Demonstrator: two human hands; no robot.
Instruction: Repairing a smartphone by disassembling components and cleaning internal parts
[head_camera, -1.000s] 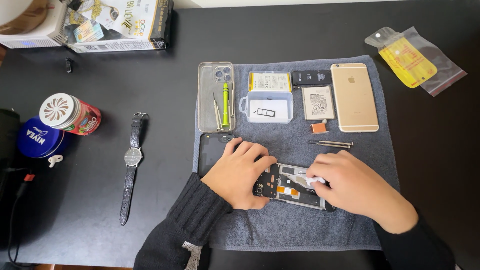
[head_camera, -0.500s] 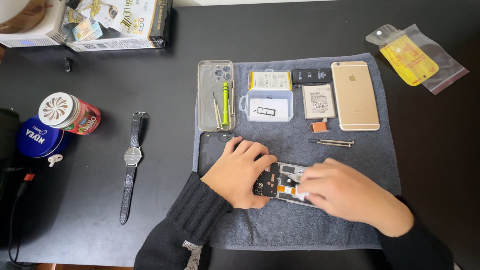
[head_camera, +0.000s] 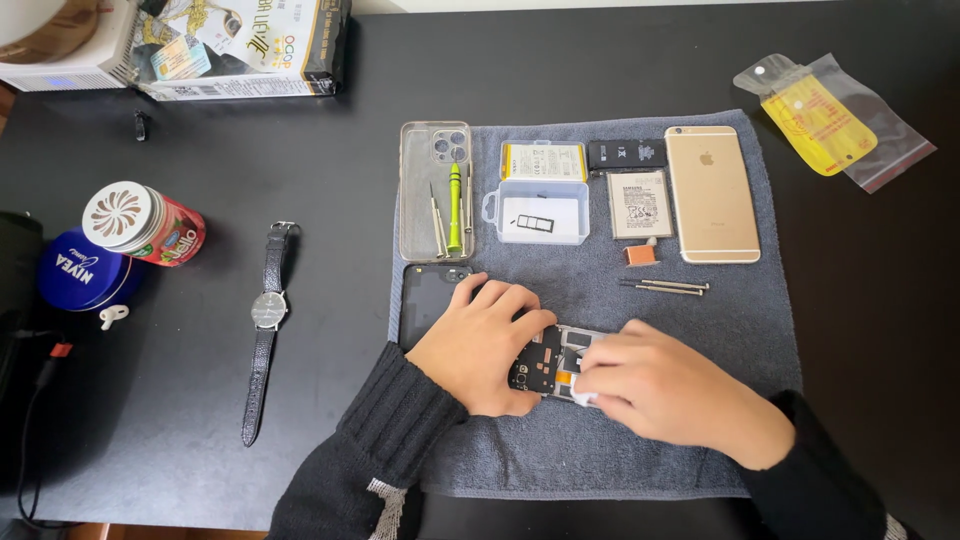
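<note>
So the opened phone (head_camera: 552, 362) sits near the front edge of your grey towel (head_camera: 740, 330), insides facing up. Your left hand (head_camera: 480, 345) is clamped over its left end, pinning it down. Your right hand (head_camera: 665, 390) has its fingers pinched tight on something small and white at the middle. Just left lies a black back cover (head_camera: 428, 300); farther back, two thin screwdrivers (head_camera: 665, 287) and a gold phone (head_camera: 711, 193).

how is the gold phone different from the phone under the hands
The gold phone lies whole, back up, untouched at the towel's far right; the opened phone shows its insides, held between left hand and right hand. The gold phone is in full view, the opened phone mostly covered. Both rest on the towel.
</note>
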